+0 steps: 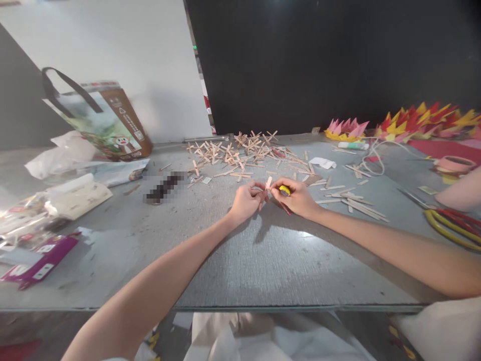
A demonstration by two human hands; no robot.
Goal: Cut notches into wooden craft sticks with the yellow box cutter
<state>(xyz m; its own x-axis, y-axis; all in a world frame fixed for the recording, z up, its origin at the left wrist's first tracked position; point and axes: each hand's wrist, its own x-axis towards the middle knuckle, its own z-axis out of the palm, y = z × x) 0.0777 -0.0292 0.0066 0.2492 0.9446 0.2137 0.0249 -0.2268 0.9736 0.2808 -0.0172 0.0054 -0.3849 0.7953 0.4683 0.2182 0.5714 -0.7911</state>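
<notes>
A small wooden craft stick [269, 181] points up between my two hands, just above the grey table. The fingers of my left hand [246, 200] are pinched round its lower part. My right hand [298, 199] is closed on a yellow-and-black object [284, 190], whose kind I cannot make out, and its fingertips meet the craft stick too. A thin red piece shows below the right palm. Beyond the hands lies a heap of crossed craft sticks [240, 153]. Loose craft sticks [363, 208] are scattered to the right of my right hand.
A printed bag [112, 123] and plastic packaging [52, 205] stand at left. Scissors [432, 208], pink tape [455, 164], a glue stick [351, 146], a white cord [379, 160] and folded paper pieces [424, 123] lie at right. Another person's arm [462, 190] reaches in there.
</notes>
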